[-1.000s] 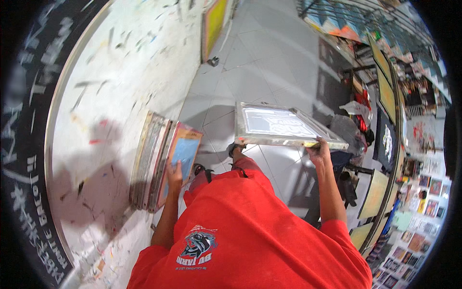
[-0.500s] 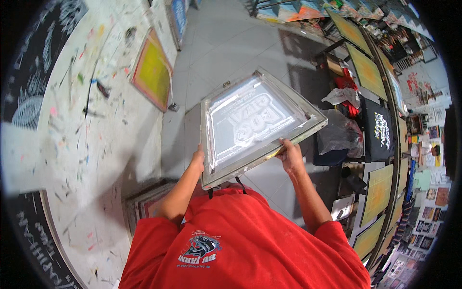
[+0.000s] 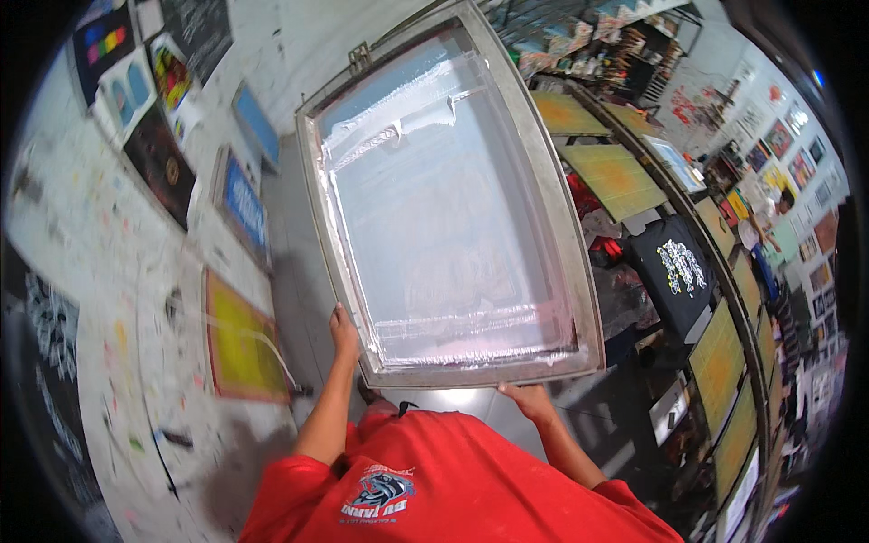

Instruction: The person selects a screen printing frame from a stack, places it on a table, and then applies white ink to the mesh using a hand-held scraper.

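A large screen printing frame (image 3: 434, 226) is held up in front of me, its long sides running away from me. White ink lies smeared over its mesh, thickest along the left edge, the near edge and toward the far end. My left hand (image 3: 344, 331) grips the left rail near the close corner. Under the near rail, toward its right end, my right hand (image 3: 529, 399) is closed on the wood, with the thumb along the edge and most fingers hidden beneath. A metal hinge piece (image 3: 360, 59) sticks out at the far left corner.
At left, a paint-flecked wall has a yellow screen (image 3: 243, 342) and a blue screen (image 3: 241, 204) leaning against it. To the right runs a long rack of yellow-green printing boards (image 3: 715, 357), with a printed black shirt (image 3: 672, 271) on one. Another person (image 3: 780, 213) is far right.
The screen has been raised and tilted up, so it fills more of the view. Its printed lettering no longer shows clearly. My view has shifted, and both hands keep their hold.
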The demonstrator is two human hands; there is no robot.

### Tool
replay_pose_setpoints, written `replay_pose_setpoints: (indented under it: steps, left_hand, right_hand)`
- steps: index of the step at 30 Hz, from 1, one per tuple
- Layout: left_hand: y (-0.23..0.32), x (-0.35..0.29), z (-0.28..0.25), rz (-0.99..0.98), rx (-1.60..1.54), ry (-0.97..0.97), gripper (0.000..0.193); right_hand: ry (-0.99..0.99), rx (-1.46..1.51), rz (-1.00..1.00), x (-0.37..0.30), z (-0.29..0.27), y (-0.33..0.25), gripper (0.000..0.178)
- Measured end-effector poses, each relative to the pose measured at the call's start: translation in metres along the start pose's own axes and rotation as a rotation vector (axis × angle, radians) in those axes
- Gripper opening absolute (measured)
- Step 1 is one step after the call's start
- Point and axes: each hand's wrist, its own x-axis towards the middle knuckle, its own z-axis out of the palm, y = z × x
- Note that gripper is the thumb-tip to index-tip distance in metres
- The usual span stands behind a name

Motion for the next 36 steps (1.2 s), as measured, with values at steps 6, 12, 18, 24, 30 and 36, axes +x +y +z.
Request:
replay_pose_setpoints:
  steps: [6, 12, 18, 24, 30, 36]
  left_hand:
    - [0.065, 0.125, 0.048, 0.131, 0.063, 0.009, 0.052]
    - [0.093, 0.207, 0.052, 0.337, 0.182, -0.065, 0.046]
    - [0.094, 0.28, 0.105, 0.365, 0.474, -0.147, 0.043]
    - [0.086, 0.385, 0.131, 0.569, 0.556, -0.014, 0.036]
    - [0.181, 0.466, 0.241, 0.626, 0.418, -0.096, 0.036]
    - [0.196, 0.569, 0.329, 0.445, 0.263, -0.275, 0.041]
  right_hand:
    - [0.083, -0.182, 0.002, 0.073, -0.02, 0.043, 0.056]
    - [0.399, 0.513, -0.024, 0.129, -0.053, -0.023, 0.066]
    - [0.801, 0.003, 0.188, 0.318, -0.042, 0.04, 0.06]
    - [0.787, 0.161, 0.145, 0.45, -0.02, 0.036, 0.054]
    - [0.6, 0.21, -0.177, 0.592, -0.065, -0.065, 0.038]
    - [0.518, 0.341, -0.173, 0.665, -0.107, -0.125, 0.022]
